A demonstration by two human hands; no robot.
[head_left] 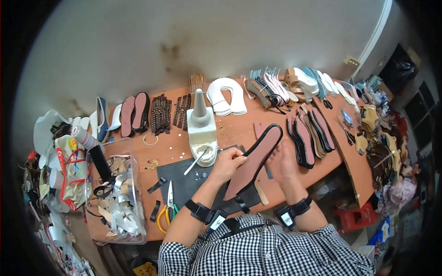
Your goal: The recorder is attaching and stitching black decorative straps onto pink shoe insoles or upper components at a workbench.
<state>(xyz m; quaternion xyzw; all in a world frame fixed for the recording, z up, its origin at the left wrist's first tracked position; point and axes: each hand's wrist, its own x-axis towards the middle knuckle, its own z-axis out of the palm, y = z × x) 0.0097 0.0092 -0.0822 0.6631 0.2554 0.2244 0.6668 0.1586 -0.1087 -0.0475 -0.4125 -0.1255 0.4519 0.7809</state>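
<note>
A pink shoe insole (257, 158) with a black rim is held at a slant over the table. My left hand (229, 163) is closed, pinching the insole's left edge near its middle. My right hand (284, 161) is beside the insole's right edge, its fingers loosely stretched; some are partly hidden by the insole, and whether they touch it is unclear. Beneath lies a dark grey mat (186, 177). Left of my left hand, a white pot (206, 156) holds a thin white stick. Near my left forearm lie scissors (170, 195) and a yellow-handled tool (162, 218).
On the left, a clear bin (142, 230) contains scraps. Stacks of rimmed insoles (299, 142) lie to the right. Along the wall are studded brown straps (161, 112), white U-shaped pieces (230, 99) and sandals (271, 89). Another person (398, 193) is at the far right, near a red stool (354, 218).
</note>
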